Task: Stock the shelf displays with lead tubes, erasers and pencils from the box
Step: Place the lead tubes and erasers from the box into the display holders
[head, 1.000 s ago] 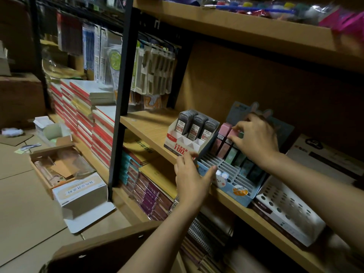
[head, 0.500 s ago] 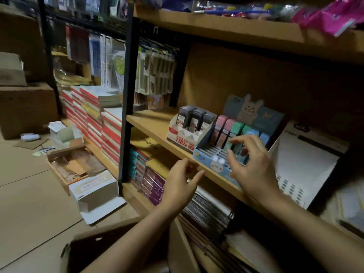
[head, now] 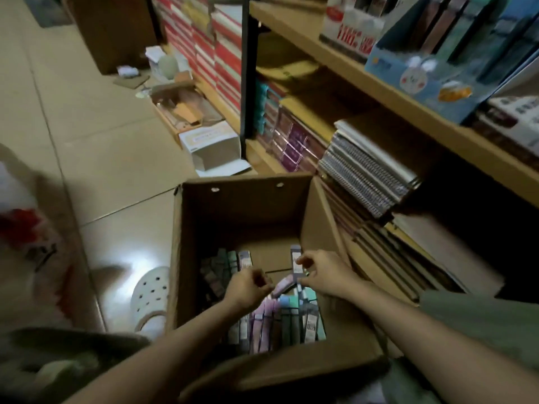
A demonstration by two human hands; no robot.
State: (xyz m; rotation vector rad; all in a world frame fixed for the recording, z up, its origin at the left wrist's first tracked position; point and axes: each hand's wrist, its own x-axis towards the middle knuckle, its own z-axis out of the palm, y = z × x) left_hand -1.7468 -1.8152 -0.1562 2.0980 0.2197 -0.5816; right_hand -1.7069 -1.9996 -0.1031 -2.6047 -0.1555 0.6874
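Two bare hands reach down into an open cardboard box [head: 242, 205] on the tiled floor [head: 87, 126] beside the shelving. At far left, a white perforated clog [head: 151, 293] rests on the floor just outside the box wall. Inside the box, dark packs [head: 215, 269] stand in a row along its left side. The left hand [head: 248, 287] hovers over the middle with fingers curled; whether it grips anything cannot be told through the blur. Pastel tubes [head: 280, 319] in pink, blue and green are packed upright below both wrists. The right hand [head: 323, 275] pinches a purple tube [head: 296, 260] between thumb and fingertips, holding it upright above the others. Right of the box, spiral notebooks [head: 367, 176] lie stacked on the low shelf. Above them, on the upper shelf [head: 408, 109], a red-and-white display [head: 353, 33] stands just beside a blue display [head: 423, 74] with a rabbit on its front.
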